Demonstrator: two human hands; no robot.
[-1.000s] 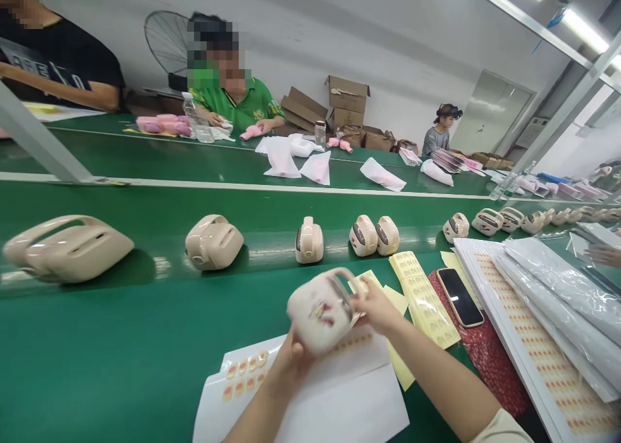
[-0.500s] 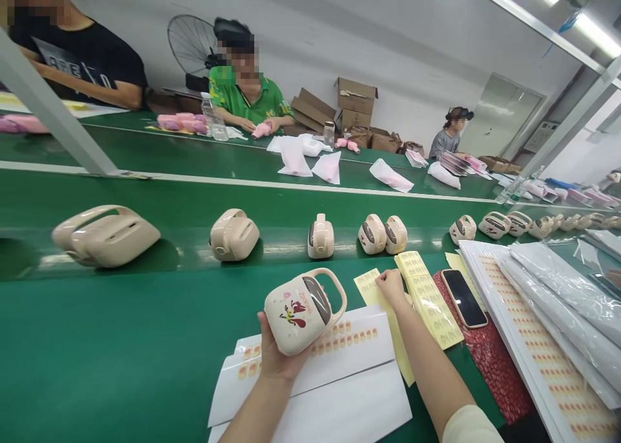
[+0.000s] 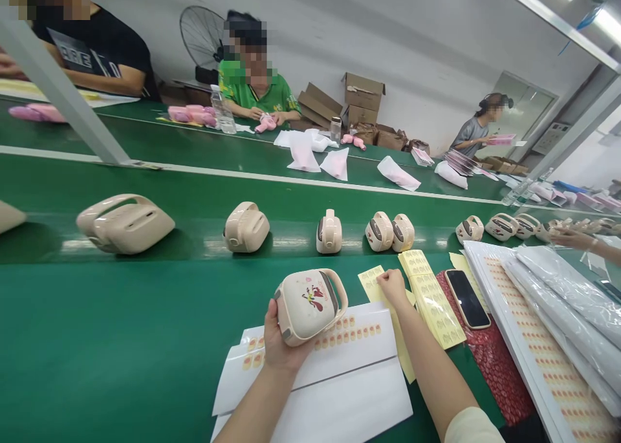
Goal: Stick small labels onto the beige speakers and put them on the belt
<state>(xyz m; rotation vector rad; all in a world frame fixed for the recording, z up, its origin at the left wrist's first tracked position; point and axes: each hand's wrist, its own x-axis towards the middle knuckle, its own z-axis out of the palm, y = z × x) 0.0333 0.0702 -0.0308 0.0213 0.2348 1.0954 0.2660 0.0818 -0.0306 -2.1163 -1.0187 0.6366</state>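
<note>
A cream, rounded device with a loop handle and a red cartoon print (image 3: 310, 304) rests in my left hand (image 3: 286, 349), whose fingers wrap its left side and underside. Beneath it lie white sheets with small orange stickers (image 3: 349, 378). My right hand (image 3: 394, 286) is closed in a pinch at the top of a yellow sticker sheet (image 3: 371, 281); whether a sticker is between the fingertips is too small to tell. Just right of that hand lies a thicker folded stack of yellow sticker sheets (image 3: 431, 301).
Several cream devices (image 3: 246, 227) line the green belt (image 3: 194, 236) behind. At right are a phone (image 3: 467, 299), red bubble wrap (image 3: 499, 378) and plastic-covered sheets (image 3: 572, 301). Another person's hand (image 3: 575, 238) reaches in at far right; people sit across the belt.
The device in my left hand has tilted, showing its side edge. My right hand stays at the yellow sheet. Another person's hand has appeared at far right.
</note>
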